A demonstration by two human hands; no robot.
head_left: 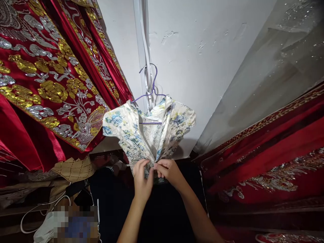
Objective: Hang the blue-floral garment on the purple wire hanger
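A cream floral dress (pixel 129 138) with blue and yellow flowers hangs in front of me on a purple wire hanger (pixel 155 79). Its zipper (pixel 148 145) is undone from the neck, so the two edges spread into a V. At the bottom of that V, the thumb and forefinger of my right hand (pixel 168 172) are pinched together on the zipper; the small pull itself is hidden. Just left of it, my left hand (pixel 142 177) grips the dress fabric with bent fingers. The lower part of the dress is mostly covered by my hands.
Red garments with gold and silver embroidery (pixel 54 87) hang at the left, and more red beaded cloth (pixel 265 172) at the right. A sheer glittery fabric (pixel 243 91) hangs beside the white wall (pixel 192 44). A white cable (pixel 24 216) loops at lower left.
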